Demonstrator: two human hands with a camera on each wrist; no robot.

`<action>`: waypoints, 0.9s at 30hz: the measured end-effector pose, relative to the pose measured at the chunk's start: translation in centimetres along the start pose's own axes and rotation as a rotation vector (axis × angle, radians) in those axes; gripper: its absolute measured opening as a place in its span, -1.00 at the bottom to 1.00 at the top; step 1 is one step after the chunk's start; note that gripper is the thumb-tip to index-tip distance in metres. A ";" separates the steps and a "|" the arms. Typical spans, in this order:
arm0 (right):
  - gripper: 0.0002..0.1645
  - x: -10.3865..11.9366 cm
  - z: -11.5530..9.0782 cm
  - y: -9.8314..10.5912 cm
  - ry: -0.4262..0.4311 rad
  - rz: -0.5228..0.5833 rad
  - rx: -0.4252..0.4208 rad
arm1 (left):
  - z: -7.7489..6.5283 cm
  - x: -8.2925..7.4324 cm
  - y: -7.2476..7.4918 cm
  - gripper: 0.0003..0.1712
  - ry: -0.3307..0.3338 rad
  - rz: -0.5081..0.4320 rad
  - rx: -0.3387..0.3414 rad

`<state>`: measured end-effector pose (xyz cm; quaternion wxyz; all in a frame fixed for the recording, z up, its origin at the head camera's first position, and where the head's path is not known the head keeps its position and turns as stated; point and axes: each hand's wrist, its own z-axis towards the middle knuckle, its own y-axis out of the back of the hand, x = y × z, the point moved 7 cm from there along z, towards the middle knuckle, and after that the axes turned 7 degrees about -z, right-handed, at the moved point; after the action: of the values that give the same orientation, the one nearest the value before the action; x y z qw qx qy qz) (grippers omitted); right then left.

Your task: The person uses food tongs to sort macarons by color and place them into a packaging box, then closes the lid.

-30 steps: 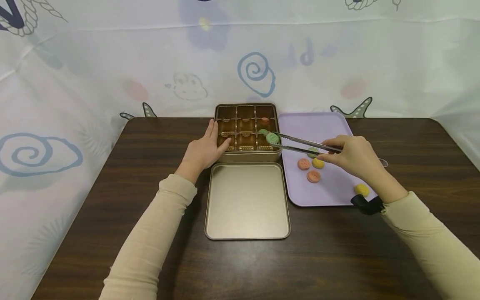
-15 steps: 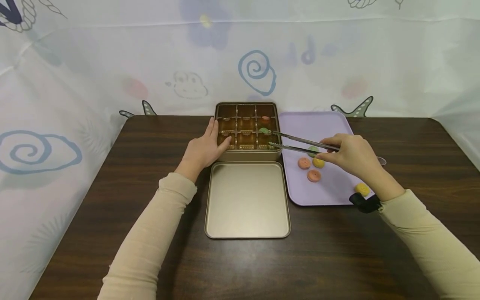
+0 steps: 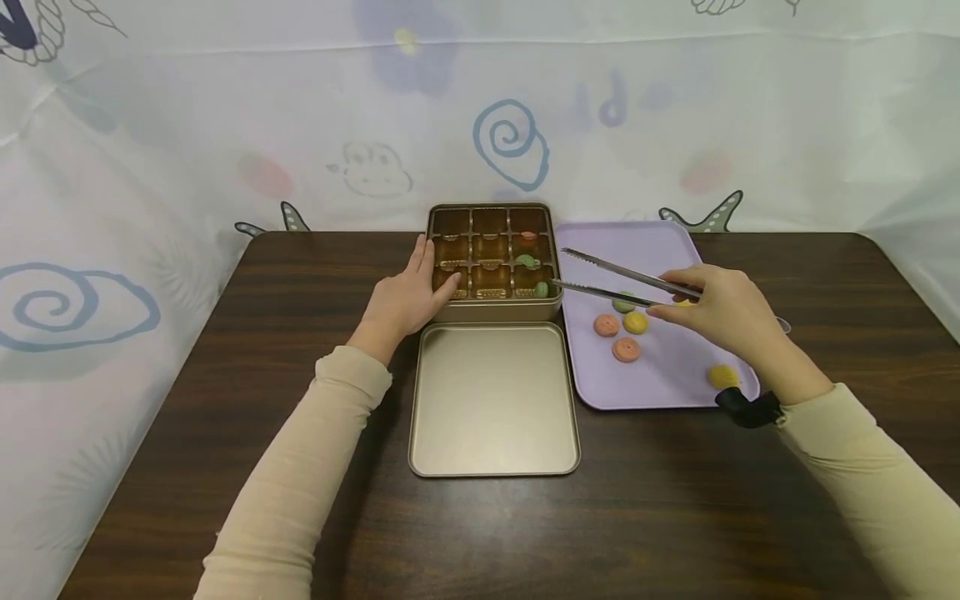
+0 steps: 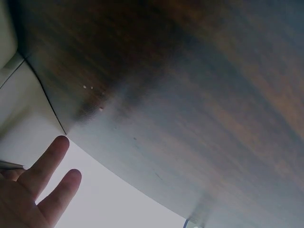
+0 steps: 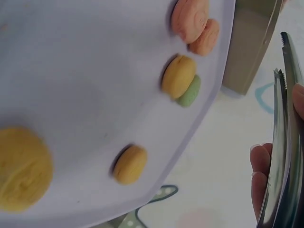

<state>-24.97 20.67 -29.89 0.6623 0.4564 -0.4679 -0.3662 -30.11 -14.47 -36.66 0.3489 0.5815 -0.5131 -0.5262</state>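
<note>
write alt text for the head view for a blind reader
A right hand holds empty, open tongs above a lilac tray of pink, yellow and green macarons; the left hand touches a nine-compartment tin with three more showing inside. A gold lid lies in front.

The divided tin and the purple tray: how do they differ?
The divided tin is gold-toned; the purple tray is pale lilac. The tin is split up inside, while the tray is one open surface. The tin stands taller than the shallow tray. Both hold small colored pieces.
</note>
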 end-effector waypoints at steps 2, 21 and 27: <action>-0.42 -0.7 -0.3 0.1 -0.023 -0.004 0.005 | 0.0 0.0 -0.1 -0.06 0.002 0.001 0.004; -0.26 -8.7 -3.5 -0.1 -0.163 -0.053 0.116 | -0.1 -0.4 0.2 -0.07 -0.006 -0.015 0.001; -0.22 -10.5 -4.3 -0.1 -0.205 -0.079 0.161 | -0.2 -0.1 0.1 -0.07 0.003 -0.012 0.001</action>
<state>-23.97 31.37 -33.58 0.5575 0.4863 -0.5425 -0.3981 -29.95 -14.39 -36.45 0.3461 0.5855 -0.5095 -0.5270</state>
